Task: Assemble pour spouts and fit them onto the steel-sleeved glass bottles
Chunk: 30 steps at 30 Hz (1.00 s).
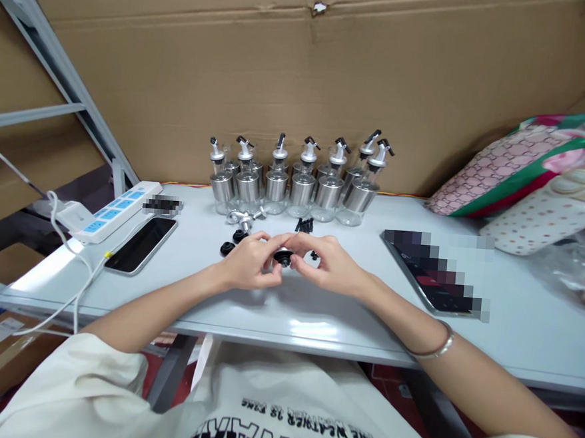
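Both hands meet over the middle of the white table, holding one small black and silver stopper part (283, 257) between them. My left hand (255, 262) pinches it from the left, and my right hand (323, 264) has its fingers closed on its right side. Black ringed stoppers (227, 248) lie just beyond my left hand. Silver spout pieces (246, 220) rest behind them. Small black parts (304, 226) are grouped behind my right hand. At the back stand several glass bottles with steel sleeves (302, 189), the front ones topped with pourer spouts.
A power strip (117, 212) with white cables and a phone (142, 245) lie on the left of the table (285, 322). On the right are a dark tablet-like device (426, 275), a patterned bag (496, 170) and a dotted white container (543, 210). Cardboard (262, 77) stands behind.
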Each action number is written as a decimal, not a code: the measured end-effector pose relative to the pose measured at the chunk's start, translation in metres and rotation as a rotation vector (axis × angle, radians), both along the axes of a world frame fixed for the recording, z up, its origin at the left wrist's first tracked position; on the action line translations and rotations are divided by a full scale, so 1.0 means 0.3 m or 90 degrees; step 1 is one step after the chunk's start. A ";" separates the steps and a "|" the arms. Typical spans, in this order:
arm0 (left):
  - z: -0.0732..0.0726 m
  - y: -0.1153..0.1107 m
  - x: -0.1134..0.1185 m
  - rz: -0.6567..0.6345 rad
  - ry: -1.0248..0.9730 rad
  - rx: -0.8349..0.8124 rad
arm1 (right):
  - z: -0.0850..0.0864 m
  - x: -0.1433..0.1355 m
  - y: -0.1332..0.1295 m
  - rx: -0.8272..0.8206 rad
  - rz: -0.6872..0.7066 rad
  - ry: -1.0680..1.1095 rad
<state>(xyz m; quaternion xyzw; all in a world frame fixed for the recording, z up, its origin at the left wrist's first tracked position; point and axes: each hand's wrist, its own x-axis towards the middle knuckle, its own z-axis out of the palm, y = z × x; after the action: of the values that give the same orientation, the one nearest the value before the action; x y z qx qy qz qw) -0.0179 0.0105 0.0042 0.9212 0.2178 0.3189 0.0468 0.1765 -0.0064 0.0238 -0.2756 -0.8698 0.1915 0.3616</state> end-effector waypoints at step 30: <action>-0.016 0.012 -0.002 0.043 -0.098 0.069 | -0.013 0.003 0.015 0.035 -0.113 0.055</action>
<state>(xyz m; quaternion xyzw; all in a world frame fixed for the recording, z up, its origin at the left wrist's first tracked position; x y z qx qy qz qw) -0.0186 0.0141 -0.0007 0.8873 0.2267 0.4016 0.0031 0.1775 -0.0019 0.0198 -0.3334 -0.8303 0.1465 0.4218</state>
